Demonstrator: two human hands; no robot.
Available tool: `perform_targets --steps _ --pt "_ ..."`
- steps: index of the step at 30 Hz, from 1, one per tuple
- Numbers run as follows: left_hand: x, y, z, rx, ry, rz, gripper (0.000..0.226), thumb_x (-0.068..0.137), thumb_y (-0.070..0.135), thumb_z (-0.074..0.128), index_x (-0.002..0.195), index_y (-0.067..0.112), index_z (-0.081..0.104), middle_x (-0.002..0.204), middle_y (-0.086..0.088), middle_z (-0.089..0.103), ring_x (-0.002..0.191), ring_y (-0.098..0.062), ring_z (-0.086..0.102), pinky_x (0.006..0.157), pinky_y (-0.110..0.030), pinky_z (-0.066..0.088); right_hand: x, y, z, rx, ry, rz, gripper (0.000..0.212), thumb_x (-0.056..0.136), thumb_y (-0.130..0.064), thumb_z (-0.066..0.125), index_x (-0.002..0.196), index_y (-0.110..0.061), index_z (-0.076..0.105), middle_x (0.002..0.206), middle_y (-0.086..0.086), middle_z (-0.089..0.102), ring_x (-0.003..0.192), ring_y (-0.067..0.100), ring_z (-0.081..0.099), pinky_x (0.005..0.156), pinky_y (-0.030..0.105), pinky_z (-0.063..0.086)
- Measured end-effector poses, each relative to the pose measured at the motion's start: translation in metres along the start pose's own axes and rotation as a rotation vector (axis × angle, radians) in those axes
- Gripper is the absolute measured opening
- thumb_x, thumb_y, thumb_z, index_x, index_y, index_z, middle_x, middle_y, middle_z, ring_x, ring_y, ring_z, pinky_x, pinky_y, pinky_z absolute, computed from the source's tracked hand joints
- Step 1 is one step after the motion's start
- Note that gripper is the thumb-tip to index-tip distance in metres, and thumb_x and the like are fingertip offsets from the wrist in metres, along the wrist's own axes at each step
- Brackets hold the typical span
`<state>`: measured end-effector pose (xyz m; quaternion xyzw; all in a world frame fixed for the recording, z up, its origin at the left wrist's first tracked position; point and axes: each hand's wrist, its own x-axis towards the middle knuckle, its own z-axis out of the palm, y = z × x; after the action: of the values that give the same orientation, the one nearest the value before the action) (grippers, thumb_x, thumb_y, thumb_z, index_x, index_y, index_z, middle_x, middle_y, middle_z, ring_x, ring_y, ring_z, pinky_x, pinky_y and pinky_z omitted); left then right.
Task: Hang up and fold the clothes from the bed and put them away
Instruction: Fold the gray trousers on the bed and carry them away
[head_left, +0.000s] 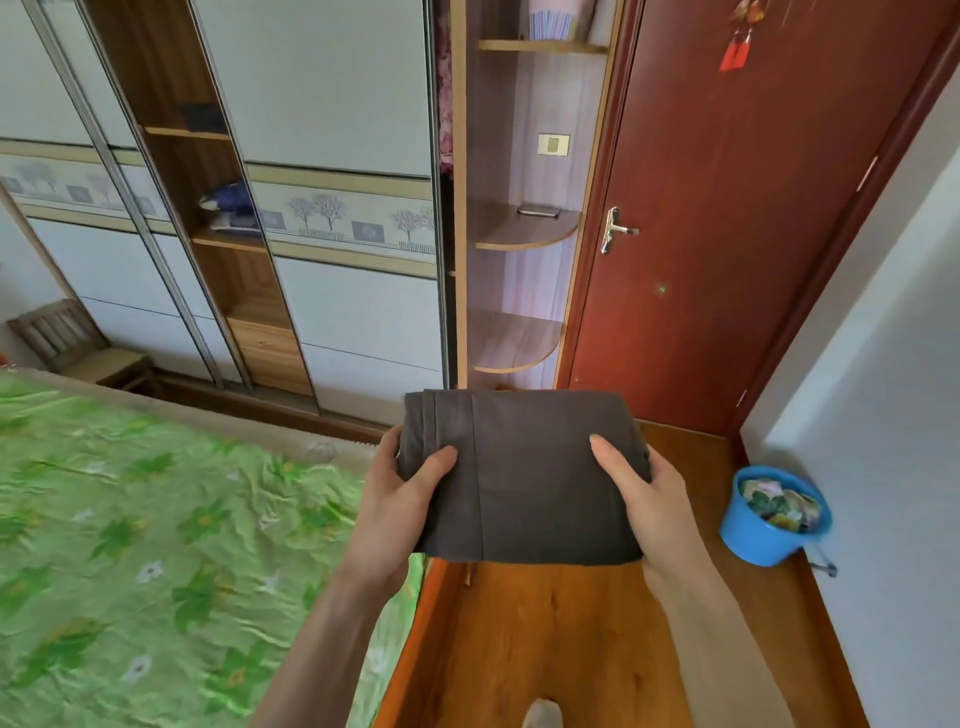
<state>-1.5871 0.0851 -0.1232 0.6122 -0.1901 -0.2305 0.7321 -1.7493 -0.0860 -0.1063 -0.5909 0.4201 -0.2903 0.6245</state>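
Both hands, left hand (400, 499) and right hand (649, 499), thumbs atop folded dark garment (524, 478).

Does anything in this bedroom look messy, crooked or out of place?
Little stands out. The folded dark garment is held neatly between the left hand and right hand. The green bedsheet is wrinkled, and the blue bucket on the floor is full of colourful scraps.

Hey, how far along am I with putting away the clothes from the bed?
Nearly done, it seems. The visible part of the bed shows no clothes, only the green sheet. One dark folded garment is in hand, held flat between your left hand and right hand. Left to do: carry it to the open wardrobe and shelve it. The bed's far side is out of view.
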Motion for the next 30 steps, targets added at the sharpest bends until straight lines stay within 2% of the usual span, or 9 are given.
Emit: perform_targets --steps 5,10,15,17,19,21,27,30 --pt "0.096 -0.003 0.038 -0.006 0.056 0.002 0.046 0.092 0.028 0.08 0.134 0.03 0.062 0.116 0.007 0.077 0.106 -0.016 0.076 0.083 -0.034 0.064 0.113 -0.023 0.011 0.04 -0.051 0.019 0.053 0.094 -0.049 0.069 0.142 -0.032 0.057 0.133 -0.005 0.065 0.116 0.022 0.065 0.102 0.051 0.057" --pt "0.193 0.004 0.075 0.0 0.11 0.01 0.038 0.091 0.026 0.079 0.126 0.033 0.065 0.112 0.01 0.078 0.105 -0.015 0.076 0.082 -0.032 0.064 0.225 -0.05 0.026 0.03 -0.094 0.019 0.057 0.094 -0.049 0.069 0.145 -0.032 0.053 0.138 -0.005 0.063 0.12 0.025 0.063 0.104 0.052 0.055" --pt "0.266 0.003 0.094 -0.015 0.166 0.004 0.039 0.091 0.028 0.08 0.127 0.032 0.065 0.114 0.008 0.078 0.106 -0.017 0.076 0.088 -0.04 0.062 0.314 -0.069 0.044 -0.007 -0.182 0.009 0.062 0.095 -0.052 0.068 0.15 -0.03 0.05 0.142 -0.005 0.06 0.126 0.026 0.06 0.109 0.054 0.051" --pt "0.292 0.002 0.096 -0.017 0.194 -0.007 0.044 0.087 0.031 0.085 0.127 0.031 0.066 0.114 0.006 0.078 0.106 -0.019 0.076 0.09 -0.042 0.062 0.343 -0.073 0.055 -0.019 -0.204 0.007 0.057 0.094 -0.052 0.068 0.145 -0.031 0.052 0.132 -0.01 0.061 0.118 0.021 0.062 0.105 0.048 0.054" --pt "0.317 -0.001 0.096 -0.02 0.22 -0.014 0.05 0.079 0.036 0.085 0.126 0.029 0.068 0.116 0.004 0.078 0.107 -0.021 0.076 0.091 -0.044 0.061 0.371 -0.076 0.067 -0.027 -0.229 0.004 0.046 0.093 -0.053 0.068 0.134 -0.037 0.053 0.115 -0.019 0.061 0.101 0.009 0.061 0.089 0.035 0.056" --pt "0.342 -0.006 0.094 -0.026 0.244 -0.014 0.051 0.077 0.037 0.082 0.125 0.029 0.069 0.117 0.002 0.079 0.107 -0.021 0.076 0.091 -0.044 0.06 0.398 -0.079 0.082 -0.029 -0.265 0.002 0.039 0.092 -0.054 0.068 0.126 -0.041 0.052 0.106 -0.025 0.058 0.092 0.005 0.058 0.074 0.023 0.051" --pt "0.423 -0.021 0.076 -0.037 0.346 0.009 0.038 0.077 0.035 0.081 0.114 0.03 0.075 0.114 -0.001 0.079 0.106 -0.023 0.076 0.089 -0.041 0.058 0.48 -0.082 0.142 -0.053 -0.371 -0.034 0.048 0.088 -0.061 0.068 0.129 -0.044 0.052 0.114 -0.026 0.059 0.099 0.003 0.06 0.073 0.017 0.05" --pt "0.469 -0.027 0.064 -0.043 0.386 0.028 0.047 0.072 0.042 0.085 0.117 0.031 0.074 0.116 0.0 0.079 0.108 -0.022 0.076 0.092 -0.043 0.058 0.526 -0.089 0.177 -0.078 -0.431 -0.038 0.041 0.083 -0.066 0.068 0.116 -0.05 0.051 0.111 -0.03 0.057 0.097 0.002 0.059 0.065 0.013 0.051"
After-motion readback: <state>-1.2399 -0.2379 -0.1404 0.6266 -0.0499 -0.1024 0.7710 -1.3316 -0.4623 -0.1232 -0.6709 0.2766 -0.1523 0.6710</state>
